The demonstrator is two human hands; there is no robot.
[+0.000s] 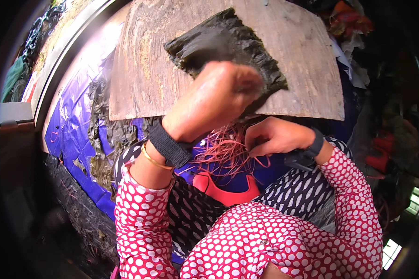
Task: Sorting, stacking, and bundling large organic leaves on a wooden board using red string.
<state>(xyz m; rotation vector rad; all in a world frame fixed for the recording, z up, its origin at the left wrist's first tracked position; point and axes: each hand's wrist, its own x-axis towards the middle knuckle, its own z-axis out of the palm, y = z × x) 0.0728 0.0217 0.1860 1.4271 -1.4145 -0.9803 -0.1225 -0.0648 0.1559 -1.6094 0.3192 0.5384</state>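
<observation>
A flat, dark greenish-brown stack of leaf-like sheets (253, 49) with ragged edges lies on the wooden board (144, 60). Over its near edge is my left hand (228, 86), fingers curled closed and slightly blurred; whatever they hold is hidden. Below the board's near edge, a loose tangle of thin pink strings (221, 151) lies in front of my body. My right hand (281, 135) is at the tangle's right side, thumb and fingers pinched on a pink string that loops out beneath them.
A red curved plastic piece (228, 195) sits between my knees, below the strings. Blue-purple sheeting (79, 135) spreads under the board to the left, with dark scraps (100, 125) on it. Red and white plastic pieces (349, 21) lie beyond the board at the far right.
</observation>
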